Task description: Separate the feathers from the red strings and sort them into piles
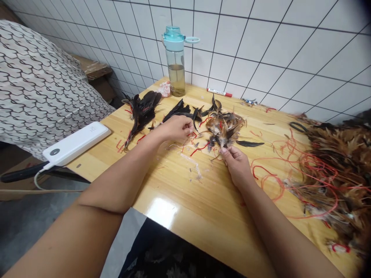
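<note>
Over the middle of the wooden table, my left hand [180, 128] is closed with its fingers curled; what they hold, if anything, is too small to make out. Black feathers [179, 109] lie just behind it, and bits of red thread [199, 150] are scattered beside it. My right hand [237, 165] pinches the lower end of a feather [222, 139] between thumb and fingers. That feather overlaps a loose brown feather pile [228, 120], so its full outline is hidden. To the right of this pile rests a single dark feather [249, 143].
A darker feather bunch [143, 112] lies at the left, near a white power bank [77, 143] on the table's edge. A water bottle [176, 65] and a red-capped marker [219, 92] are by the tiled wall. Tangled red string [315, 166] trails over a large brown feather heap [344, 154].
</note>
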A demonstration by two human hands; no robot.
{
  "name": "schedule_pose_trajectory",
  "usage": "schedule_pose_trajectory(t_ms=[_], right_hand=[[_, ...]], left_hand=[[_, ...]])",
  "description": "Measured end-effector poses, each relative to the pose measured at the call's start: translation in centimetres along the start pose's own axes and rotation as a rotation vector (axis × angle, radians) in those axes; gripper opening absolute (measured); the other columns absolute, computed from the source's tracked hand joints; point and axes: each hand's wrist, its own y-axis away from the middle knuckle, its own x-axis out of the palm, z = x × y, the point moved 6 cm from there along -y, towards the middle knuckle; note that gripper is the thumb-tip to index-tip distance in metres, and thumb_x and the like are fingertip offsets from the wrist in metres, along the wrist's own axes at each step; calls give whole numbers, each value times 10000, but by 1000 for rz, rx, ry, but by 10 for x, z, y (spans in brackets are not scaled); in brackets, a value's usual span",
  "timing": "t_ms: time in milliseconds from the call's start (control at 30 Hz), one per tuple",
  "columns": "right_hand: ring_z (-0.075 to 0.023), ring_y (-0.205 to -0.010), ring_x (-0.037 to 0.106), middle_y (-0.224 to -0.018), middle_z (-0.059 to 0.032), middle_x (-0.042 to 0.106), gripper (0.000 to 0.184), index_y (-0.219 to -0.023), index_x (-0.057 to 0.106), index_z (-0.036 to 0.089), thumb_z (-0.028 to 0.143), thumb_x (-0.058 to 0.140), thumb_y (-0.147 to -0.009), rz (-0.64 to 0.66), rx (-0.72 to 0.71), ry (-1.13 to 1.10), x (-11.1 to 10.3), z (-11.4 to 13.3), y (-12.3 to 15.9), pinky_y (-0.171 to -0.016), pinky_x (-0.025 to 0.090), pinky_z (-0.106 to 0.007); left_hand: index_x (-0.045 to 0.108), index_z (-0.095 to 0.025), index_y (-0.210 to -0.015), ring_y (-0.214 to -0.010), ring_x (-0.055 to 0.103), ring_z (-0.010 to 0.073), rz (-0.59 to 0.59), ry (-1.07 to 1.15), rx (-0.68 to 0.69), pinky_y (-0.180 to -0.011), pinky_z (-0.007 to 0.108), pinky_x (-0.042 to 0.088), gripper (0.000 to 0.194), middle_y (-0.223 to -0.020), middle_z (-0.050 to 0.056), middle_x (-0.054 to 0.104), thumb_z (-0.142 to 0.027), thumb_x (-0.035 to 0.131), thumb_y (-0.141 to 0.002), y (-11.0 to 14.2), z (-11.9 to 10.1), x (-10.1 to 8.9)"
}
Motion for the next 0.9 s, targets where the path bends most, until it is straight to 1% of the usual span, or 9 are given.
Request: schedule_pose_trajectory(t_ms=[67,200,333,467,567,633,733,833,900], right_hand=[[-95,-493,276,-504,71,372,346,-676,523,205,526,625,-757,2,-2,8,0,1,0,-502,220,-256],[-96,-499,281,-507,70,375,345,-671,522,203,523,621,-758,2,-6,21,-1,2,1,-507,226,-256],[-96,-497,280,-504,68,376,337,-671,524,204,517,615,-758,5,-1,34,-1,3,1,-505,222,-256],[-98,-499,281,-506,65,375,353,-666,518,207,535,622,-747,1,0,32,0,3,1,-500,219,-256],[-97,-496,276,-499,67,371,362,-659,516,208,543,626,-742,5,-2,24,0,2,1,-498,223,-254],[-97,-495,270,-494,69,359,355,-653,515,208,532,625,-748,7,-4,21,0,2,1,-500,225,-253],[-96,-499,274,-502,70,361,338,-644,510,209,507,626,-753,5,-9,17,-1,2,1,-509,232,-253],[-97,-500,286,-505,71,369,323,-647,516,209,491,624,-760,4,-7,14,-1,2,1,-516,245,-253],[-98,-500,291,-503,71,368,326,-647,519,209,497,628,-754,1,-9,8,-1,2,1,-514,247,-252]], left_hand=[[659,-158,-806,-728,571,120,-31,14,38,-653,217,370,163,-817,8,685,-217,518,-750,-1,-6,1],[679,-167,-815,-700,576,124,37,-2,68,-649,226,386,174,-778,4,684,-188,539,-715,0,-13,12],[689,-187,-819,-749,588,161,-17,-106,56,-680,256,401,172,-780,25,676,-170,549,-719,-2,-15,21],[660,-182,-843,-833,593,195,-47,-155,52,-724,286,415,134,-857,61,667,-221,550,-777,-6,-17,31],[633,-169,-794,-845,579,197,-91,-148,70,-755,297,420,136,-849,75,643,-213,505,-809,-6,-20,30],[614,-165,-786,-803,563,178,-150,-44,49,-743,291,418,125,-816,58,628,-203,497,-807,-5,-21,24],[578,-156,-814,-700,526,129,-196,284,-26,-676,257,409,99,-762,16,602,-230,513,-810,-3,-19,17],[536,-145,-840,-649,513,90,-149,674,-33,-623,216,403,116,-731,-6,576,-252,566,-806,-3,-24,21],[522,-145,-871,-613,519,75,-101,889,-35,-588,200,400,177,-708,-13,573,-253,628,-779,-3,-29,27]])
